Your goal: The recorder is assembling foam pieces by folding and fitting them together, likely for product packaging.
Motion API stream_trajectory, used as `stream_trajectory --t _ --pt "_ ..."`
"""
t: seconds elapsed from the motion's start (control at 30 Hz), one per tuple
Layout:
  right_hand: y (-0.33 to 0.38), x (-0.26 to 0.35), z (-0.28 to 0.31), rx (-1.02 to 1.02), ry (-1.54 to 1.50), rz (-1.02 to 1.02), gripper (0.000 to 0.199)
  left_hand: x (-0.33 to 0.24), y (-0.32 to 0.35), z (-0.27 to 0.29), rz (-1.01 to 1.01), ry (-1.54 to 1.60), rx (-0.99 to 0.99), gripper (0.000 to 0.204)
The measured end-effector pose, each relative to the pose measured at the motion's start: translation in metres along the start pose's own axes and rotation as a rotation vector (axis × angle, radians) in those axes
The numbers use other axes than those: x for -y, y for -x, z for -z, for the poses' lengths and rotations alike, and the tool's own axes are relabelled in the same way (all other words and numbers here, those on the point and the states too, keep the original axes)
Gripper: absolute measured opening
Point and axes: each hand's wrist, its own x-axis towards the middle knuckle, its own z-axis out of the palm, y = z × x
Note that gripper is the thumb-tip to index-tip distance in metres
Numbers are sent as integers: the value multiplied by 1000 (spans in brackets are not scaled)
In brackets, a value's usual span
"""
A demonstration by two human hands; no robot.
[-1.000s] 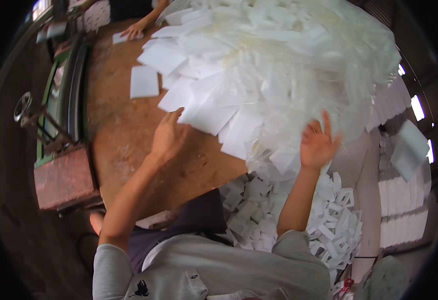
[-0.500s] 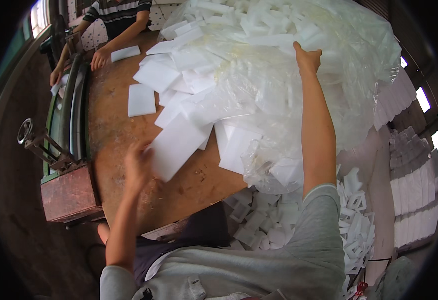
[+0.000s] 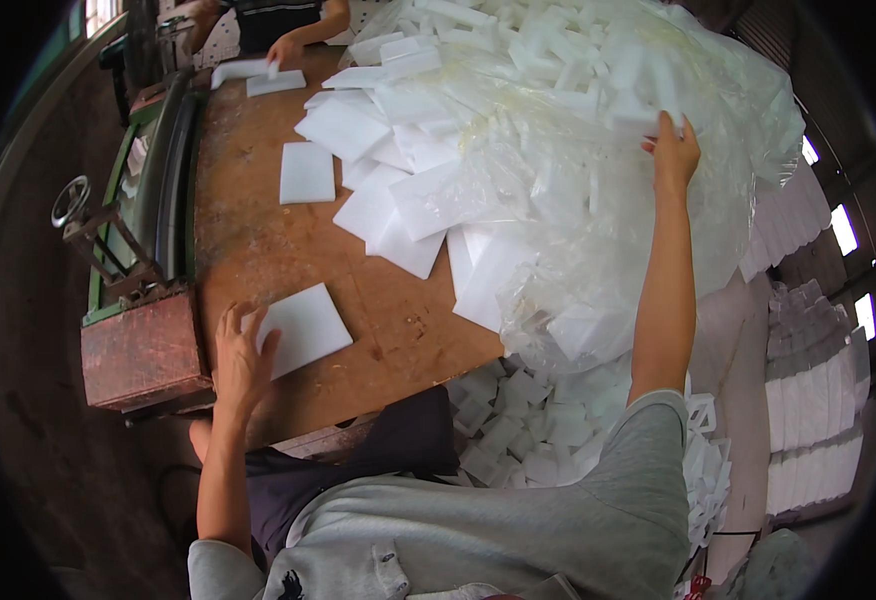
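A flat white foam sheet (image 3: 308,330) lies at the near left part of the brown table. My left hand (image 3: 242,352) is at its left edge, fingers spread and bent, thumb over the sheet's border. Out to the right, my right hand (image 3: 674,152) is raised over the clear plastic bag (image 3: 568,230). Its fingers are apart, beside a slightly blurred white foam piece (image 3: 636,122); whether they touch it I cannot tell. White foam sheets (image 3: 408,235) spill from the bag's left side in a loose pile. A single sheet (image 3: 307,172) rests left of that pile.
A green-framed roller machine (image 3: 163,190) with a handwheel (image 3: 71,201) borders the table (image 3: 248,240) on the left. Across it, a co-worker's hand (image 3: 286,50) is by two white pieces. Foam offcuts (image 3: 518,425) heap below the table; white stacks (image 3: 808,400) stand right.
The sheet by my left hand has come away from the pile and now lies flat nearer me. My right hand has moved right and slightly down. The co-worker's hand has shifted right.
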Motion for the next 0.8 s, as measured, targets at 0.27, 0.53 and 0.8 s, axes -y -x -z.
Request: stream_trajectory --t 0.27,0.53,0.8 --pt "15 -9 -28 -79 427 741 50 -12 50 6 -72 -121 100 45" --pt "84 40 -19 331 -935 -74 49 15 53 18 -40 -99 -2 44" --pt "344 91 -23 1649 -1034 -497 51 -37 41 59 154 189 -63 42"
